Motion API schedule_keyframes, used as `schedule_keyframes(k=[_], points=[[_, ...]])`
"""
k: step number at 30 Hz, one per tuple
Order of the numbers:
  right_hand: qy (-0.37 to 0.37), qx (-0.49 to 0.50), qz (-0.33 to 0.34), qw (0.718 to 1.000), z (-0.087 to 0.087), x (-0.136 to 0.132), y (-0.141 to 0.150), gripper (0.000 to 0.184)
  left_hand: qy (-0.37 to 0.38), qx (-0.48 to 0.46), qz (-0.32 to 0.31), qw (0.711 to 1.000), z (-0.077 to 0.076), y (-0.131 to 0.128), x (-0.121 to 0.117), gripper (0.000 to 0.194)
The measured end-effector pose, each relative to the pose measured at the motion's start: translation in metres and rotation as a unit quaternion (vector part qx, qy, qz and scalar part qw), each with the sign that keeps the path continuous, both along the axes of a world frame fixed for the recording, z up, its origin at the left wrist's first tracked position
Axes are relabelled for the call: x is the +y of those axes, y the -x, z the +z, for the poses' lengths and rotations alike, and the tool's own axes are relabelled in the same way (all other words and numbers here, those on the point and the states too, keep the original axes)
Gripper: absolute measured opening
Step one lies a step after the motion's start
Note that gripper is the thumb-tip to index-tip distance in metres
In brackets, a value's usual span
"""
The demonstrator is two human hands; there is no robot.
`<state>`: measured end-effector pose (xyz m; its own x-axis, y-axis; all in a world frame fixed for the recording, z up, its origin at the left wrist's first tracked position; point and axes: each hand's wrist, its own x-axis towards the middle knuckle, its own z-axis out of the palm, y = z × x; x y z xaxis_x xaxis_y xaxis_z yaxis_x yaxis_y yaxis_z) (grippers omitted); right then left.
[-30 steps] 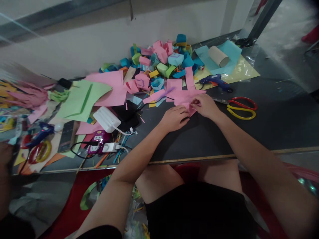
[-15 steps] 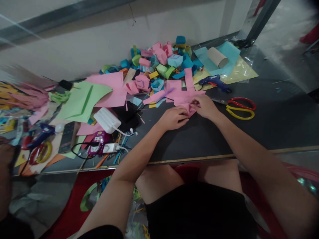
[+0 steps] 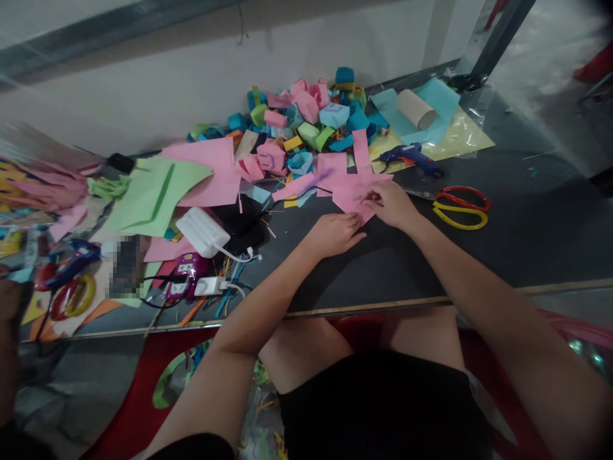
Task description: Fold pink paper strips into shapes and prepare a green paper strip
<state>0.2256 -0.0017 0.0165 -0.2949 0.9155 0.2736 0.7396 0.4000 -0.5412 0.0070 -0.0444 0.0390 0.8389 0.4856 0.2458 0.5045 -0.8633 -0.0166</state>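
Cut pink paper lies on the dark table in front of me, its lower corner between my hands. My left hand rests at the paper's lower left edge, fingers stretched out flat and thumb apart. From the right, my right hand pinches at the paper with thumb and fingertips close together; the fingertips partly hide the spot. Beyond the paper, a pink strip and a pink square touch or overlap it.
Scissors and a blue glue gun lie to the right. Folded paper pieces are heaped by the wall. At left are green paper, a white adapter, a purple power socket and another person's arm.
My left fingers have loosened and straightened, moving slightly down off the paper's fold. The lower corner of the pink paper now lies flatter. My right hand stays almost in place.
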Motion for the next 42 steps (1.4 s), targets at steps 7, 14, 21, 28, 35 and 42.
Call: schedule_keyframes(k=[7, 14, 21, 28, 35, 42], points=[[0.007, -0.002, -0.001, 1.000, -0.001, 0.000, 0.000, 0.006, -0.016, -0.005, -0.004, 1.000, 0.000, -0.003, 0.001, 0.042], [-0.001, -0.001, -0.014, 1.000, -0.001, -0.001, 0.003, 0.004, -0.028, -0.026, -0.017, 0.999, -0.003, -0.001, 0.002, 0.044], [-0.007, 0.003, -0.013, 1.000, -0.003, 0.001, 0.003, 0.005, -0.047, -0.098, 0.005, 0.994, -0.010, 0.003, 0.006, 0.038], [-0.001, 0.001, -0.015, 1.000, -0.003, 0.002, 0.002, 0.006, -0.043, -0.041, -0.020, 0.998, -0.006, 0.004, 0.003, 0.038], [0.003, 0.000, -0.019, 1.000, -0.002, 0.001, 0.003, 0.005, -0.033, -0.044, -0.033, 0.998, -0.006, 0.005, 0.008, 0.043], [-0.009, -0.002, -0.020, 1.000, -0.004, 0.002, 0.002, 0.004, -0.037, -0.068, -0.031, 0.997, -0.010, 0.006, 0.007, 0.039]])
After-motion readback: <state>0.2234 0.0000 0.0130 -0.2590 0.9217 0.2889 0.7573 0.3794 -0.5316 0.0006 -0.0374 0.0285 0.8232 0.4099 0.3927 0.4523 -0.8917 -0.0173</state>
